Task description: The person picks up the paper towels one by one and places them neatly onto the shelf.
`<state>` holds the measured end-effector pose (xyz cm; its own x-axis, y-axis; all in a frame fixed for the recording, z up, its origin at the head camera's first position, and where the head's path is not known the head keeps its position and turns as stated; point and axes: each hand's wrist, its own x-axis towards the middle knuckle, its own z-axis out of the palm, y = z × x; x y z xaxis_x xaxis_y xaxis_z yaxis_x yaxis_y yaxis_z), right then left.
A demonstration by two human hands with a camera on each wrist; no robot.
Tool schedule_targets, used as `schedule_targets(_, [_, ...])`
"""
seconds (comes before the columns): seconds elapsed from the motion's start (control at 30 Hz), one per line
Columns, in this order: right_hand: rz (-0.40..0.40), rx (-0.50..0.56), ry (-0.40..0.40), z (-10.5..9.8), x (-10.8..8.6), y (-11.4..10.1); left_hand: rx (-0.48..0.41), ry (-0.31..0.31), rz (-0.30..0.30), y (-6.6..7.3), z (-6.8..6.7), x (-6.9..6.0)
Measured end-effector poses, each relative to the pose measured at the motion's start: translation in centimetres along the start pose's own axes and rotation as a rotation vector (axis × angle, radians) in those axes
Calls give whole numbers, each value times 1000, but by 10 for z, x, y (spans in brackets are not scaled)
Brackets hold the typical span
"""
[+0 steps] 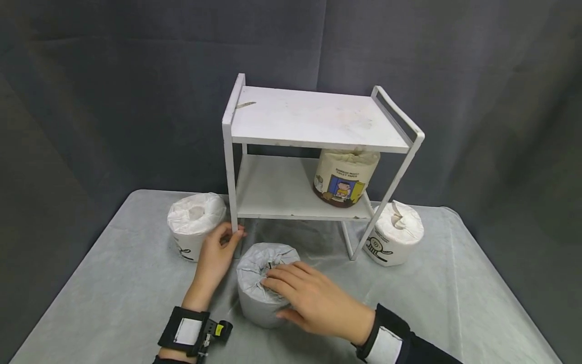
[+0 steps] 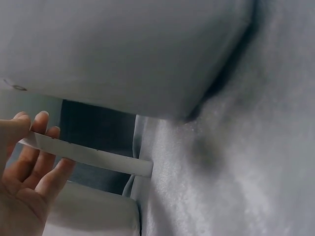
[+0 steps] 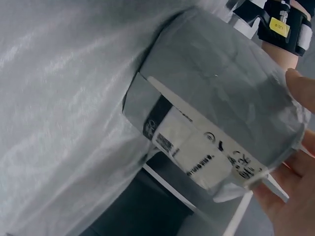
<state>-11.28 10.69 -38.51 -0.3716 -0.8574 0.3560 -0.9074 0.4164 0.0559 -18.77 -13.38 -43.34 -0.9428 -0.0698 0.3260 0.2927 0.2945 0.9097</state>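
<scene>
My left hand (image 1: pixel 218 255) pinches the front left leg (image 2: pixel 98 156) of a white two-tier rack (image 1: pixel 304 116) near its lower end. In front of the rack, a grey-wrapped toilet roll (image 1: pixel 255 302) stands on the table. My right hand (image 1: pixel 313 302) grips that roll at its top, with the thumb on the near side and the fingers over the crumpled top. A printed paper label (image 3: pixel 197 152) shows on the roll's side in the right wrist view.
A cream toilet paper roll (image 1: pixel 342 179) stands at the right of the lower shelf (image 1: pixel 277 187). White-wrapped rolls stand left (image 1: pixel 191 237) and right (image 1: pixel 395 237) of the rack. Grey cloth covers the table (image 1: pixel 113 293); a dark curtain (image 1: pixel 136 101) hangs behind.
</scene>
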Motion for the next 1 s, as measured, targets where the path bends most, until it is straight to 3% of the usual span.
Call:
schedule_targets(0.27, [37,32,-30,10,2,0,13,2,14,-3,1,1])
schedule_targets(0.7, [28,28,48,22,3,-2,32,5,33,-3,1,2])
schedule_targets(1.0, [71,83,90,23,-4,-2,41,15,38,-2,0,1])
